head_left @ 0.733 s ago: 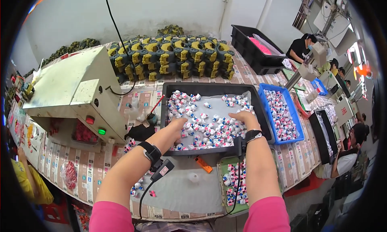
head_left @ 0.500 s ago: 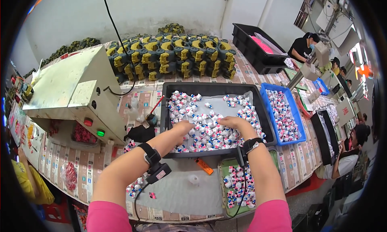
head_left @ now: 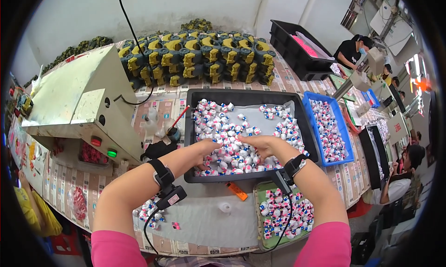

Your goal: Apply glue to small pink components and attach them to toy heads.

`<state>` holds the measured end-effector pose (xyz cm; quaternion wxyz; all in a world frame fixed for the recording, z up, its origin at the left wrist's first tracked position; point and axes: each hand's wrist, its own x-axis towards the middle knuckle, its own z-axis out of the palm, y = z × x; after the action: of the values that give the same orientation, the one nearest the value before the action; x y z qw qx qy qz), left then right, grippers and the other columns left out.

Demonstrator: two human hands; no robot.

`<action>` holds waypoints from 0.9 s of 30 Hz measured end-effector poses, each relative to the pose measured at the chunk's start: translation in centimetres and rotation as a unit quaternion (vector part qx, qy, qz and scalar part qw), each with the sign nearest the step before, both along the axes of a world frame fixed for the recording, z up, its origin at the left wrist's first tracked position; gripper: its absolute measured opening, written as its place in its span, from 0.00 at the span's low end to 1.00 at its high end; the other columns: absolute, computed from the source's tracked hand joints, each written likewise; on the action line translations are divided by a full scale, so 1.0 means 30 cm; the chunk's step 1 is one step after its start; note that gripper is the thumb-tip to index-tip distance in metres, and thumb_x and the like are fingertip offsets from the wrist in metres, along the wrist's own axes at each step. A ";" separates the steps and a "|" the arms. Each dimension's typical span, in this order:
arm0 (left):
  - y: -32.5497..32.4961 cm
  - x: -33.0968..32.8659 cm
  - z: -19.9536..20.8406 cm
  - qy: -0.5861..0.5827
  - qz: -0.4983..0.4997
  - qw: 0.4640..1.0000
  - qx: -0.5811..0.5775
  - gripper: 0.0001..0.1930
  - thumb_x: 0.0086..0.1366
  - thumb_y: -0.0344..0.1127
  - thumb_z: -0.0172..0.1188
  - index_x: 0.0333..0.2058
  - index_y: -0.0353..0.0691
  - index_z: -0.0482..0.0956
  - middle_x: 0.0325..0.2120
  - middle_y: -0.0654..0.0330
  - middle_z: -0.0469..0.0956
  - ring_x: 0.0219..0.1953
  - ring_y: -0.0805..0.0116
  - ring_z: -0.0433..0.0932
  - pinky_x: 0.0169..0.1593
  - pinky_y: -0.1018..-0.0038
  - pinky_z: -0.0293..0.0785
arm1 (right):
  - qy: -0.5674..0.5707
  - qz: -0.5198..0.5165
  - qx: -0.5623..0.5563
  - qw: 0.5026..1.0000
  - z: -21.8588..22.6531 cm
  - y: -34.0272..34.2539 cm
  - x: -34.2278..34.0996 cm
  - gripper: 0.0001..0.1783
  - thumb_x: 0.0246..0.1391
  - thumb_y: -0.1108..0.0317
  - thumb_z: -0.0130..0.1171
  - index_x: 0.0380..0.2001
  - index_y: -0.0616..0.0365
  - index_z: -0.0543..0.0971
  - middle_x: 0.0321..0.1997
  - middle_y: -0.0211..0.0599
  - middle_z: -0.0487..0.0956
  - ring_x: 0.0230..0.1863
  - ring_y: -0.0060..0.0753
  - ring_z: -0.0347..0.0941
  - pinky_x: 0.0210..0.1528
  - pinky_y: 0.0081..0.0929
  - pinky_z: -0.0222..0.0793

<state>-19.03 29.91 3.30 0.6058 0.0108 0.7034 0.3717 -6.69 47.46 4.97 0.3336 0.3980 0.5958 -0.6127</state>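
Both hands reach into a large black tray (head_left: 246, 97) of small white toy figures with pink and blue parts (head_left: 234, 155). My left hand (head_left: 206, 151) lies at the left of the pile, thumb stretched out and fingers reaching down among the figures. Facing it, my right hand (head_left: 261, 145) is spread with its thumb pointing left over the pile and its fingers partly sunk behind figures. The two hands cup a heap of figures between them, neither closed on a single one. White lining shows at the back of the tray.
To the right stand a blue bin (head_left: 341, 160) and a green tray (head_left: 260, 206) of similar figures. An orange tool (head_left: 237, 191) lies before the black tray. A metal machine (head_left: 69, 95) is at left; yellow-and-black parts (head_left: 195, 58) are stacked behind. Co-workers sit at right.
My hands have moved apart slightly and opened wider, with the elbows further out. Figures have shifted toward the tray's middle and near side. The view has moved a little.
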 end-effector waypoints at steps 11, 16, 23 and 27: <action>0.023 0.044 -0.008 -0.042 0.074 0.994 0.065 0.39 0.55 0.49 0.56 0.59 0.56 0.42 0.60 0.54 0.39 0.59 0.46 0.46 0.44 0.43 0.63 | 0.023 -0.123 -0.026 0.992 -0.014 -0.113 -0.041 0.54 0.39 0.33 0.52 0.62 0.49 0.43 0.67 0.46 0.32 0.64 0.60 0.37 0.53 0.70 0.34; 0.050 0.102 0.025 -0.008 0.174 0.982 0.080 0.35 0.57 0.50 0.54 0.58 0.57 0.44 0.58 0.52 0.47 0.57 0.46 0.51 0.46 0.39 0.59 | 0.115 -0.272 -0.082 0.952 -0.049 -0.176 -0.029 0.36 0.45 0.45 0.56 0.53 0.54 0.62 0.56 0.44 0.63 0.56 0.40 0.58 0.51 0.44 0.58; 0.105 0.136 -0.097 0.111 0.241 0.959 0.099 0.24 0.56 0.52 0.54 0.50 0.59 0.63 0.50 0.49 0.54 0.48 0.51 0.63 0.43 0.56 0.67 | 0.187 -0.355 -0.041 0.915 -0.129 -0.220 -0.056 0.37 0.43 0.43 0.58 0.51 0.57 0.65 0.56 0.42 0.63 0.54 0.40 0.59 0.53 0.38 0.54; 0.122 0.163 -0.131 0.204 0.264 0.938 0.098 0.16 0.57 0.52 0.50 0.43 0.57 0.72 0.46 0.54 0.61 0.44 0.54 0.67 0.46 0.63 0.65 | 0.208 -0.402 -0.059 0.890 -0.086 -0.290 -0.086 0.34 0.43 0.44 0.58 0.45 0.59 0.68 0.47 0.37 0.68 0.47 0.35 0.62 0.45 0.37 0.60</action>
<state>-14.14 33.56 -0.63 0.3256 -0.0408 0.7493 0.5752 -9.27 38.75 2.41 -0.0497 0.4466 0.4032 -0.7972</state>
